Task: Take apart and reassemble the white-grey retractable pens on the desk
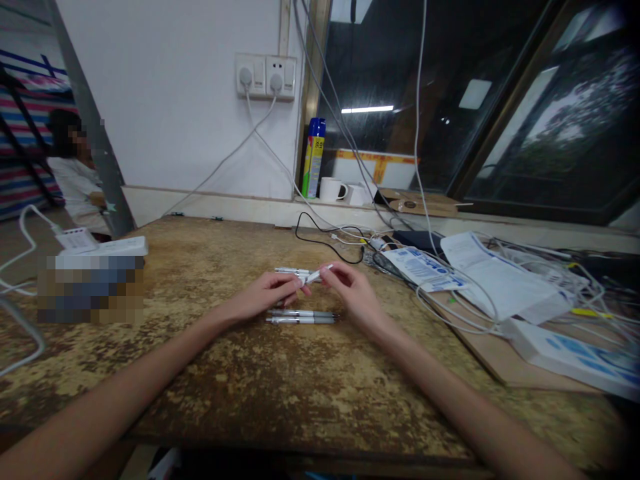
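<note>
Above the worn wooden table, a slim white pen is held slantwise between my two hands. My left hand pinches its lower left end, fingers closed. At the upper right end, my right hand has thumb and fingertips closed on it. Just in front of the hands lie two white-and-grey pens, side by side and level. More white pens lie behind my left hand, partly hidden by the fingers.
On the right, papers, tangled white cables and a white box cover a board. A white power strip sits at the left edge. A spray can and mug stand on the sill. A person is at far left.
</note>
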`<action>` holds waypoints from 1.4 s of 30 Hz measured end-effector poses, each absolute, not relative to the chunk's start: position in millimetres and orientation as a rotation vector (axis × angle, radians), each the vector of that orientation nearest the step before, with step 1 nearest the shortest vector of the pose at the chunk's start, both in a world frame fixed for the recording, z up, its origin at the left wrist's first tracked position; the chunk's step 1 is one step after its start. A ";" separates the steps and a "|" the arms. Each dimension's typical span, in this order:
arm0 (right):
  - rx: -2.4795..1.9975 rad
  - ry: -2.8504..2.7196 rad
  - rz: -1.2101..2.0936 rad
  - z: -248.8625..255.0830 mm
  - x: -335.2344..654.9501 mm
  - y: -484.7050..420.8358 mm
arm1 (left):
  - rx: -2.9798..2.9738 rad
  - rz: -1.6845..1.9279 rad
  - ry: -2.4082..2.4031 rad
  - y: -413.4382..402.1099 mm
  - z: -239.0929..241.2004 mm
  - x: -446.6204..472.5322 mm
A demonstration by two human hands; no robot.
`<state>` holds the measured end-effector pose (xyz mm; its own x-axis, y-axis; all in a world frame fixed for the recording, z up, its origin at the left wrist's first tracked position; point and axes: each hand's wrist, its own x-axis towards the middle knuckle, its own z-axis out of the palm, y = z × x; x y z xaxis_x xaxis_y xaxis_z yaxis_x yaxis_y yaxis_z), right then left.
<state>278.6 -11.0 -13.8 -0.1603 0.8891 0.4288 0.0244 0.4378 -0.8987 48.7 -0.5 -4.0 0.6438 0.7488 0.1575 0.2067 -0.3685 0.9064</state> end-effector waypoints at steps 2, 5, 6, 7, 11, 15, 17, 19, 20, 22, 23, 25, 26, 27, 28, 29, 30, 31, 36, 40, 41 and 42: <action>-0.816 -1.372 0.993 -13.6 284.8 -6.1 | 1.890 0.723 0.777 1.7 -5.0 47.0; -0.725 -1.098 1.132 -10.6 294.4 0.0 | 1.921 0.730 0.798 5.5 -6.2 44.0; -0.680 -1.011 1.179 -8.6 297.5 1.6 | 1.925 0.730 0.802 6.8 -6.5 43.0; -0.625 -0.926 1.226 -6.0 300.6 2.9 | 1.922 0.735 0.811 8.1 -6.6 41.9; -0.364 -0.655 1.425 7.2 312.3 5.4 | 1.915 0.828 0.874 13.7 -6.3 37.5; -0.275 -0.551 1.554 16.2 320.5 3.7 | 1.921 0.894 0.973 17.6 -5.0 34.6; -0.250 -0.569 1.571 17.7 321.9 2.2 | 1.915 0.898 0.994 17.9 -4.6 34.2; -0.229 -0.589 1.558 18.0 322.0 0.9 | 1.912 0.895 1.001 17.3 -4.5 34.2; -0.221 -0.592 1.546 18.1 321.8 0.3 | 1.913 0.890 1.006 16.9 -4.6 34.2; -0.212 -0.590 1.529 18.4 321.2 -0.8 | 1.916 0.878 1.020 16.1 -5.0 34.0; -0.211 -0.591 1.528 18.6 320.9 -1.4 | 1.920 0.873 1.026 15.9 -5.3 33.8; -0.214 -0.601 1.535 19.3 320.4 -2.4 | 1.933 0.868 1.037 15.8 -5.8 33.3; -0.214 -0.609 1.537 19.7 320.1 -2.8 | 1.942 0.871 1.041 15.7 -6.0 33.2; -0.210 -0.615 1.536 20.0 320.0 -3.2 | 1.952 0.875 1.044 15.6 -6.1 33.0; -0.205 -0.617 1.533 20.3 319.9 -3.5 | 1.960 0.880 1.050 15.4 -6.0 33.0; -0.198 -0.616 1.531 20.6 319.9 -3.9 | 1.964 0.885 1.058 15.0 -5.9 33.0; -0.193 -0.612 1.531 20.9 320.1 -4.2 | 1.966 0.888 1.067 14.5 -5.6 33.0; -0.191 -0.608 1.532 21.2 320.4 -4.4 | 1.968 0.890 1.077 13.9 -5.2 33.1; -0.207 -0.631 1.514 23.0 323.2 -4.6 | 2.013 0.885 1.114 11.5 -3.3 34.0; -0.220 -0.650 1.482 23.2 324.3 -3.8 | 2.017 0.874 1.132 10.7 -2.6 34.7; -0.230 -0.657 1.478 23.2 324.4 -3.7 | 2.018 0.874 1.135 10.8 -2.7 34.7; -0.240 -0.662 1.476 23.2 324.3 -3.6 | 2.021 0.879 1.136 11.2 -3.0 34.5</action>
<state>324.3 -3.6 23.2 -0.0417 0.9639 0.2628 -0.8372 0.1099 -0.5358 34.5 11.2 -3.0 0.3998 0.8860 0.2348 0.4504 -0.4130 0.7916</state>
